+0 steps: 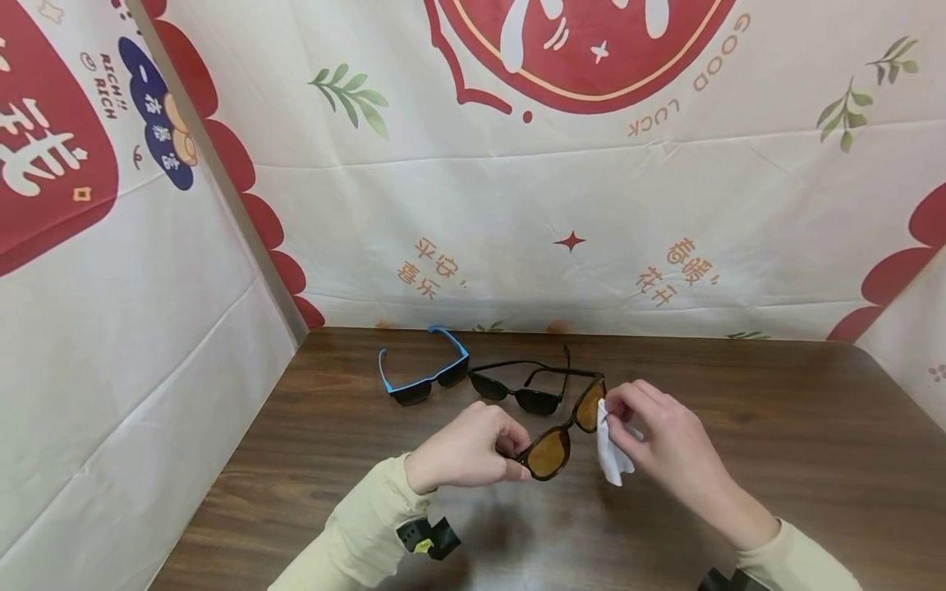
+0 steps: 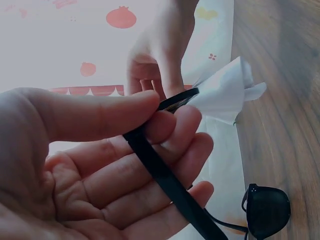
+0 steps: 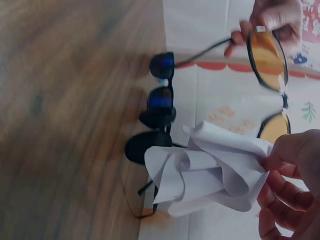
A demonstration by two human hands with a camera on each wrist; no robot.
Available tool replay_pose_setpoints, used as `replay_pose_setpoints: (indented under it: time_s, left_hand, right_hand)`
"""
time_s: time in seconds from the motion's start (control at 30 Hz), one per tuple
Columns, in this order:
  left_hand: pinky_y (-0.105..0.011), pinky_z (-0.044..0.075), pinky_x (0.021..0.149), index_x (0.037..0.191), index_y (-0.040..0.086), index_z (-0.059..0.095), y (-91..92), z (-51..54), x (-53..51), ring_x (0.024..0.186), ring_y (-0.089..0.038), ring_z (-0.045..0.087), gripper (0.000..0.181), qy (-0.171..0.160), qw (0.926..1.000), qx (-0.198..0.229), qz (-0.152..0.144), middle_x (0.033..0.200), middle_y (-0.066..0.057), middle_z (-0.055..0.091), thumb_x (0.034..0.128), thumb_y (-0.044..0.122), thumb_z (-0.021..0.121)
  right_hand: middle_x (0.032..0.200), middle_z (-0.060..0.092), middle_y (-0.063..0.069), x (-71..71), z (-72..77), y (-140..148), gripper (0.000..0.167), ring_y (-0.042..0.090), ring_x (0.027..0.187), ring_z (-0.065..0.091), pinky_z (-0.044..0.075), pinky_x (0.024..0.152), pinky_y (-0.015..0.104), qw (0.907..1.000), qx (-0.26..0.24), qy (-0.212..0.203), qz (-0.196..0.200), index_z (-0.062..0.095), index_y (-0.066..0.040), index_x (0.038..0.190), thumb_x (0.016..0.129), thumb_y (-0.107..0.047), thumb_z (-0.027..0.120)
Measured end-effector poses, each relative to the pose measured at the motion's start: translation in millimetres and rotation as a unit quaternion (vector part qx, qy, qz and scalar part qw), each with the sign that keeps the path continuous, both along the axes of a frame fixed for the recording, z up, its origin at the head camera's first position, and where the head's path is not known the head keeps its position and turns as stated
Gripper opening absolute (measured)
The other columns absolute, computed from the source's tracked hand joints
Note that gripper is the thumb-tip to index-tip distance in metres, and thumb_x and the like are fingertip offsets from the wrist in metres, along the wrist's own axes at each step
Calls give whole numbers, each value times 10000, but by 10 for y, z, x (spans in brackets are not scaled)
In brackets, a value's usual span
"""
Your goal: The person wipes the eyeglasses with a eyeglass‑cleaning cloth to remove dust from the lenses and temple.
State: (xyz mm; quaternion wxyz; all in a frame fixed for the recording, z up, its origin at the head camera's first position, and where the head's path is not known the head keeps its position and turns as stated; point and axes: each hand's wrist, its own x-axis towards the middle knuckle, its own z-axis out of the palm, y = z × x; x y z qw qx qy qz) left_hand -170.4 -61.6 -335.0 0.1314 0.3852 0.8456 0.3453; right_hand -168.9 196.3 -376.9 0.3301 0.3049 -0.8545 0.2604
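Note:
My left hand pinches a pair of amber-lensed sunglasses by the corner of the dark frame, thumb on top. In the left wrist view one black temple arm runs down across the fingers. The sunglasses are held up above the table, tilted, the far lens toward the right hand. My right hand pinches a crumpled white cloth between thumb and fingers. That cloth hangs beside the far amber lens; whether it touches the lens I cannot tell.
Black sunglasses with open arms lie on the wooden table behind the held pair. Blue-framed sunglasses lie to their left. A printed white cloth backdrop rises at the table's back edge, with another sheet on the left.

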Motion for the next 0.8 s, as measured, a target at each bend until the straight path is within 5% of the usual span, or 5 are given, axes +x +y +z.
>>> replay_pose_setpoints:
  time_s: [0.23, 0.5, 0.67, 0.8]
  left_hand:
    - [-185, 160, 495, 586, 135, 407, 3, -1, 14, 461, -4, 213, 404, -155, 9998, -68, -108, 498, 109, 256, 792, 5, 729]
    - [-176, 184, 485, 587, 131, 453, 7, -21, 17, 457, 9, 240, 365, -13, 10000, 1, 23, 499, 103, 291, 794, 4, 725]
    - [-180, 201, 494, 600, 129, 484, 7, -18, 18, 463, 0, 248, 340, -39, 9999, 7, 107, 503, 112, 297, 804, 8, 728]
    - [-183, 197, 500, 602, 128, 475, -3, -6, 23, 466, -7, 242, 348, -100, 9999, -9, 106, 507, 110, 281, 809, 4, 725]
  right_hand:
    - [816, 559, -66, -100, 52, 21, 252, 99, 766, 542, 445, 682, 140, 9997, -205, -73, 125, 601, -101, 851, 714, 98, 675]
    - [875, 579, -49, -29, 32, -133, 48, 104, 770, 551, 473, 658, 214, 9966, -20, 403, 723, 609, -98, 886, 876, -127, 572]
    - [880, 580, -61, 29, -24, -147, 315, 99, 761, 550, 466, 662, 237, 9956, 161, 543, 741, 614, -106, 888, 1004, -326, 421]
    - [855, 586, -64, 23, -60, -78, 225, 100, 711, 556, 464, 615, 234, 9975, 79, 504, 495, 625, -103, 875, 966, -274, 512]
